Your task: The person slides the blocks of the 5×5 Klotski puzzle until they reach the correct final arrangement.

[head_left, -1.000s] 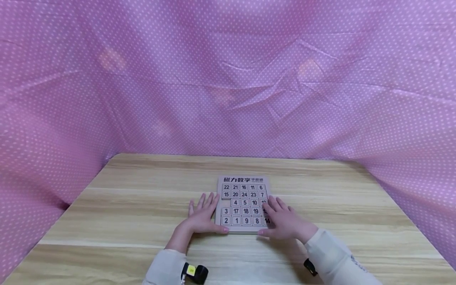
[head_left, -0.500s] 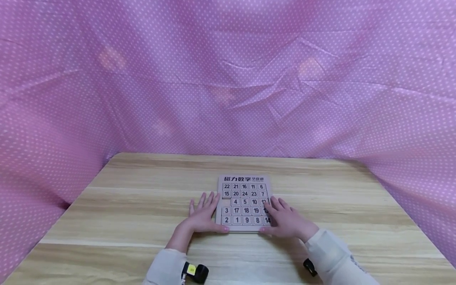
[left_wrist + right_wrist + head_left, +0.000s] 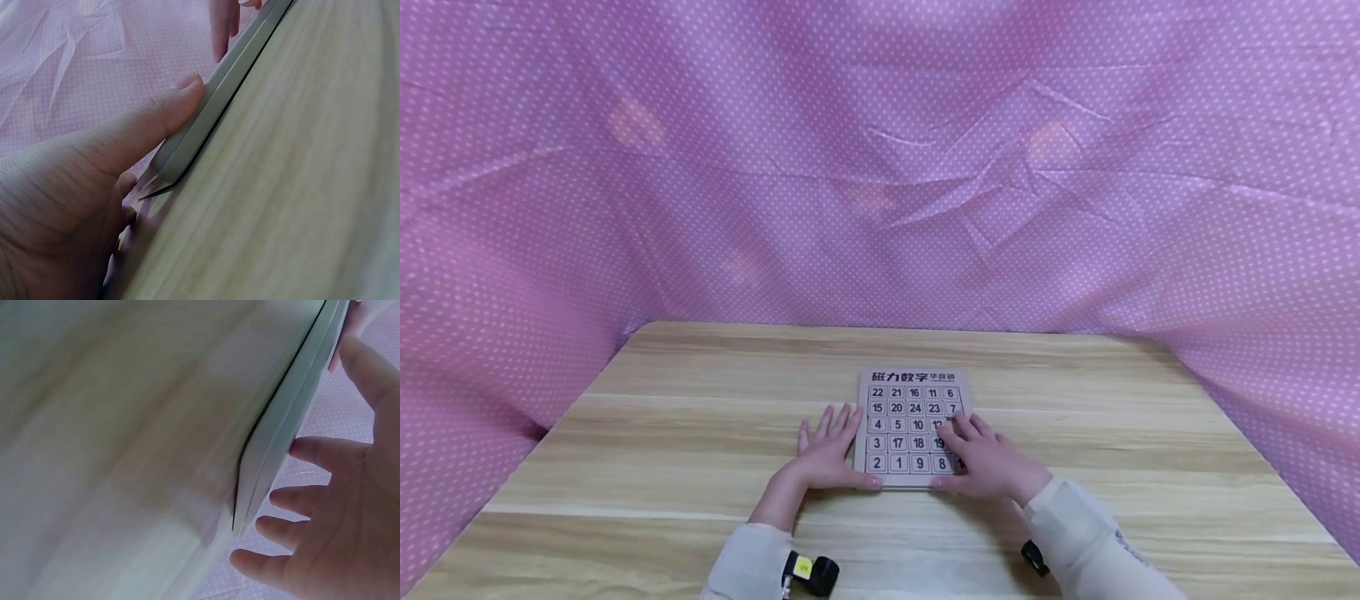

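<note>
A flat number puzzle board (image 3: 907, 482) with several numbered square tiles lies on the table. The left hand (image 3: 827, 460) is spread at its left side, thumb on the near left corner and fingers along the left edge; in the left wrist view the thumb of that hand (image 3: 94, 169) rests on the board's rim (image 3: 206, 119). Over the right side of the board is the right hand (image 3: 992, 465), its index fingertip on the tiles near 12 and its thumb by the near edge. It hides part of the right column. In the right wrist view this hand (image 3: 337, 506) has its fingers extended.
The board lies on a light wood-grain table (image 3: 662, 433). Behind and at both sides hangs a pink dotted cloth (image 3: 880, 208). A black strap with a yellow label (image 3: 802, 568) is on the left wrist.
The tiles 4, 5, 10 and 12 in the middle row have shifted left, filling the gap at the left end. The right hand has moved left with them; the left hand has stayed in place.
</note>
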A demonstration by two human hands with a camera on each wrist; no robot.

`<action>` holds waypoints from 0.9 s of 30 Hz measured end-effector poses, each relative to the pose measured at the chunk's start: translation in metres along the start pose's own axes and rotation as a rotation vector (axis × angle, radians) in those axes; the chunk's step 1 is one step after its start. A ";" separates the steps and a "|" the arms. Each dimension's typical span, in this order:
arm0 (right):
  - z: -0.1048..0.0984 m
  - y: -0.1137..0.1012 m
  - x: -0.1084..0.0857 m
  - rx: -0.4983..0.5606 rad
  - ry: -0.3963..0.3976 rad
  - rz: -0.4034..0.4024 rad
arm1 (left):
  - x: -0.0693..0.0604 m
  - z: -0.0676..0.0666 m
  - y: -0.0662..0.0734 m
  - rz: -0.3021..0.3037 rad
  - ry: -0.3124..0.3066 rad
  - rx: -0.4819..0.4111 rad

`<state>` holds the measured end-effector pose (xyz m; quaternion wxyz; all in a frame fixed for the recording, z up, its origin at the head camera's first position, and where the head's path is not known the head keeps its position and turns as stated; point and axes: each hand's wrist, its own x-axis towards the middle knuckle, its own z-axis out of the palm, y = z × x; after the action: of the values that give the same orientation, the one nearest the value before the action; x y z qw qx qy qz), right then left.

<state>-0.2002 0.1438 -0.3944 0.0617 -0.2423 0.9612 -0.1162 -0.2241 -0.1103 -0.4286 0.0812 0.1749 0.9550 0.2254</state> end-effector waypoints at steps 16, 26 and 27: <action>-0.001 0.002 -0.011 0.034 -0.028 0.000 | 0.000 -0.001 0.000 0.017 0.002 -0.005; -0.006 0.003 -0.042 0.056 -0.041 -0.038 | -0.001 -0.001 0.000 0.022 0.002 -0.008; -0.005 0.003 -0.044 0.055 -0.044 -0.038 | -0.001 -0.002 0.000 0.023 0.004 -0.012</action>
<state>-0.1639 0.1685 -0.3872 0.0871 -0.2612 0.9513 -0.1384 -0.2235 -0.1118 -0.4270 0.0777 0.1849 0.9517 0.2325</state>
